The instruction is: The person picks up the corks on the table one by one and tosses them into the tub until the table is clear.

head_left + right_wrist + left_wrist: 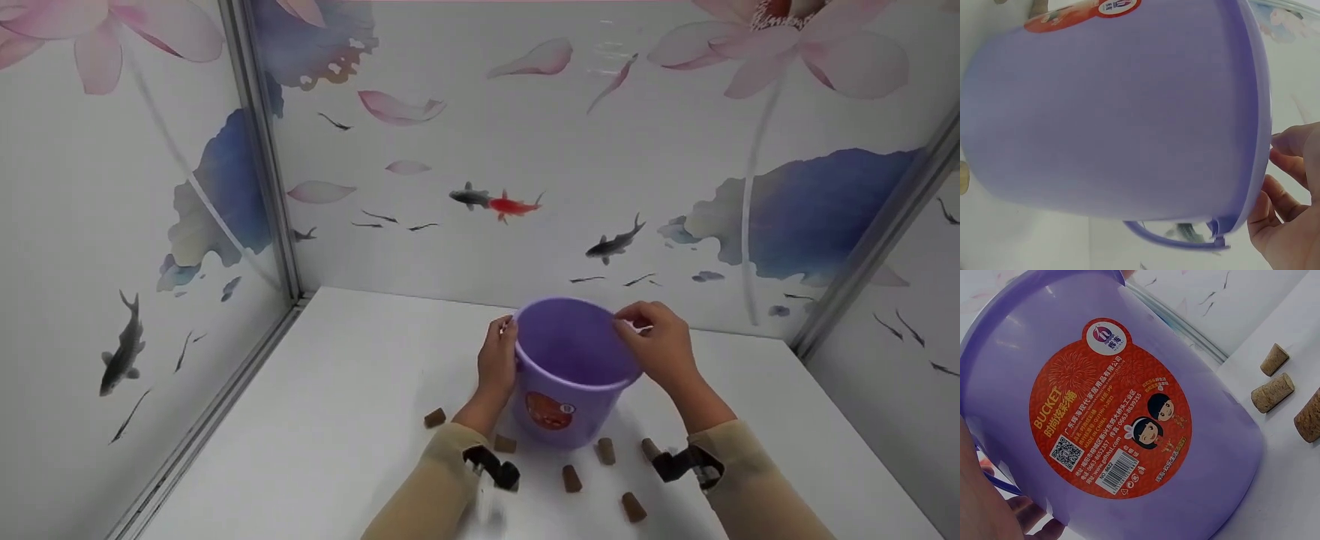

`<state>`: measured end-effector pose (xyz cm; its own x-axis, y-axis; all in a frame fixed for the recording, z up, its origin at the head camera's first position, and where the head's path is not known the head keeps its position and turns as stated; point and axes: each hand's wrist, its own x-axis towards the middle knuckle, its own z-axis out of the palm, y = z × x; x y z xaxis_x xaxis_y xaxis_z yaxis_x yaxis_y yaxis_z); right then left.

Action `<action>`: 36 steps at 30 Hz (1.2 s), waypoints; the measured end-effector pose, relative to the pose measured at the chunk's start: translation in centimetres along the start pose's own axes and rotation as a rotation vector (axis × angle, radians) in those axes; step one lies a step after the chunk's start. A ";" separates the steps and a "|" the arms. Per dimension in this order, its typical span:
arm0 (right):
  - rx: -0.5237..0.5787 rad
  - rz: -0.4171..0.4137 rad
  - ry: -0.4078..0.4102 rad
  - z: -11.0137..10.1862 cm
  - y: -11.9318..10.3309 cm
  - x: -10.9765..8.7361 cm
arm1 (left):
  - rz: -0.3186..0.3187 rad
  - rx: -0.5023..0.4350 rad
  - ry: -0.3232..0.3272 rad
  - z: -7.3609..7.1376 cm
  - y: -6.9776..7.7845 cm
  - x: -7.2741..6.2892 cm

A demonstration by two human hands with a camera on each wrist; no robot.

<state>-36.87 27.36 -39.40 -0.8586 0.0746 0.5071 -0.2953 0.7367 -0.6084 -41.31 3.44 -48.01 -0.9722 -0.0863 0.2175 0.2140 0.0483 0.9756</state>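
Note:
A purple plastic bucket (pixel 589 412) stands upright on the white table, its mouth facing up. My left hand (pixel 496 364) holds its left side, fingertips close to the rim. In the left wrist view, those fingers curl beside the bucket's handle (pixel 1002 486), and a red label (pixel 1109 410) faces that camera. At the right of the rim, my right hand (pixel 660 345) pinches the edge between thumb and fingers. The right wrist view shows the handle hanging along the bucket's side, just below that hand. The bucket's inner bottom is hidden.
Several tapered cork stoppers (pixel 572 478) lie scattered on the table (pixel 360 375) around the bucket's near side and between the forearms. White panels (pixel 420 247) printed with fish and lotus flowers enclose the table at the back and both sides.

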 end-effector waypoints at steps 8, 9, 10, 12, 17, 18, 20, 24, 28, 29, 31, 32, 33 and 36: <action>0.015 0.023 0.015 -0.6 1.5 -1.5 | 0.019 0.009 -0.004 -0.1 -0.1 0.0; 0.013 0.023 0.019 -0.7 1.6 -1.7 | 0.019 0.008 -0.005 -0.1 -0.1 -0.1; 0.013 0.020 0.025 -0.8 1.7 -1.9 | 0.019 0.007 -0.004 -0.1 -0.1 -0.1; 0.015 0.010 0.036 -1.1 1.8 -2.2 | 0.017 0.004 -0.002 -0.1 -0.1 -0.1; 0.014 -0.004 0.077 -1.5 2.1 -3.1 | 0.025 0.010 0.001 -0.1 -0.2 -0.1; 0.011 -0.007 0.089 -1.6 2.3 -3.3 | 0.029 0.009 -0.003 -0.1 -0.2 -0.1; 0.011 -0.019 0.117 -1.6 2.5 -3.6 | 0.033 0.004 -0.014 -0.2 -0.3 -0.1; 0.011 -0.040 0.150 -1.5 3.1 -4.2 | 0.040 -0.010 -0.031 -0.4 -0.5 0.0; 0.011 -0.034 0.158 -1.6 3.7 -4.8 | 0.038 -0.008 -0.036 -0.3 -0.6 0.0; 0.009 -0.035 0.158 -1.6 3.8 -5.0 | 0.036 -0.006 -0.037 -0.3 -0.6 0.0; 0.011 -0.044 0.153 -1.7 3.8 -5.4 | 0.034 0.000 -0.035 -0.3 -0.6 -0.1; 0.013 -0.049 0.150 -1.7 3.8 -5.6 | 0.032 0.002 -0.034 -0.3 -0.6 -0.1; 0.012 -0.054 0.147 -1.7 3.8 -5.8 | 0.030 0.003 -0.033 -0.3 -0.6 -0.1; 0.015 -0.069 0.142 -1.8 3.8 -6.3 | 0.025 0.008 -0.029 -0.2 -0.4 -0.1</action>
<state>-31.83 30.92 -43.77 -0.7687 0.1191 0.6284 -0.3585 0.7335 -0.5775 -41.29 3.25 -48.44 -0.9688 -0.0564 0.2412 0.2380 0.0578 0.9696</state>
